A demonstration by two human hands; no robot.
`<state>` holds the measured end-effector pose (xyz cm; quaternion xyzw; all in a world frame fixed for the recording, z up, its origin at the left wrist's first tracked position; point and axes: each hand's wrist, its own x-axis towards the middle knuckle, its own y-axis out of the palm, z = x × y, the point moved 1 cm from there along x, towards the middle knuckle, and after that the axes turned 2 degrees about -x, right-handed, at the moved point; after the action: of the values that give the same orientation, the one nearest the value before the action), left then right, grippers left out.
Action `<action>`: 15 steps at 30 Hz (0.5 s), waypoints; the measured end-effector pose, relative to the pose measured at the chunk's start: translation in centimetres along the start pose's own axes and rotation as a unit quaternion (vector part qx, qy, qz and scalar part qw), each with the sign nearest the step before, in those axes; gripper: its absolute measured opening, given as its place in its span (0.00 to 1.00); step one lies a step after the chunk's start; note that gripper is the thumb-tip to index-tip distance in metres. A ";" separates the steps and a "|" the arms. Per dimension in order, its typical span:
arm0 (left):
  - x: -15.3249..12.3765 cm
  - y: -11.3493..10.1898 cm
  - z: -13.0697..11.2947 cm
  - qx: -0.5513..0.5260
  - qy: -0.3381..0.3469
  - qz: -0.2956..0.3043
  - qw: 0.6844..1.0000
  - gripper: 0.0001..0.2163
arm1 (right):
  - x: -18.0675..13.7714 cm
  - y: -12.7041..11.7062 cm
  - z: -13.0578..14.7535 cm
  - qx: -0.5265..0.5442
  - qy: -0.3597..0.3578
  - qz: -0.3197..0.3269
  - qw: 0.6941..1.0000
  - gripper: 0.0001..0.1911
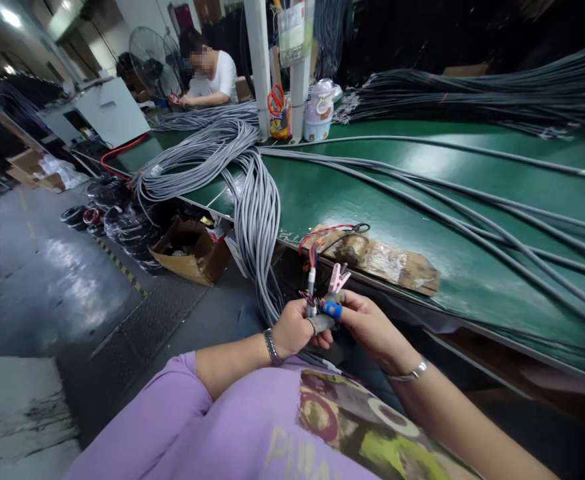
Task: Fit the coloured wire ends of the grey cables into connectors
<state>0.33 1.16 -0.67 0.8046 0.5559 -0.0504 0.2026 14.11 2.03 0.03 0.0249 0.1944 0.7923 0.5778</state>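
Observation:
In front of my body, my left hand (295, 328) is closed around a grey cable (311, 283) whose end shows thin coloured wires (313, 255). My right hand (365, 323), with a blue wrap (332, 309) on a digit, pinches at small coloured wires (317, 303) close against the left hand. The exact grip of its fingertips is partly hidden. A pink clip (339, 277) stands just above the right fingers. Behind both hands, a tape-wrapped cardboard block (380, 260) lies along the table edge, with a red and black wire (340, 233) beside it.
Bundled grey cables (257, 220) hang over the edge of the green table (302, 200); more cables run right. A white post (257, 67) and a lidded cup (318, 113) stand behind. A person (217, 77) sits far left. Below is a cardboard box (197, 257).

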 end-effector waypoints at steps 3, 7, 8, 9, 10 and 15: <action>-0.1 0.0 -0.1 0.006 -0.005 0.012 1.000 0.19 | -0.2 0.2 0.0 0.003 0.011 -0.002 1.000 0.14; -0.1 0.0 0.1 -0.016 0.024 -0.021 0.999 0.22 | -0.6 1.3 -0.2 0.069 0.003 -0.050 0.996 0.13; -0.1 0.1 0.2 -0.021 0.028 -0.029 0.999 0.22 | -0.6 1.5 -0.4 0.089 0.004 -0.048 0.995 0.12; -0.1 0.1 0.2 -0.027 0.033 -0.036 0.998 0.22 | -0.5 1.6 -0.6 0.110 0.006 -0.041 0.993 0.11; -0.2 0.1 0.2 -0.035 0.037 -0.042 0.998 0.22 | -0.4 1.5 -0.8 0.129 0.008 -0.037 0.991 0.12; -0.4 0.6 -0.6 -0.107 0.042 -0.079 0.990 0.21 | 0.7 -0.4 -0.9 0.194 0.009 -0.108 0.975 0.11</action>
<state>0.62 0.83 0.18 0.7336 0.6277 0.0278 0.2591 13.94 2.54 -1.09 0.1081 0.3509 0.6725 0.6426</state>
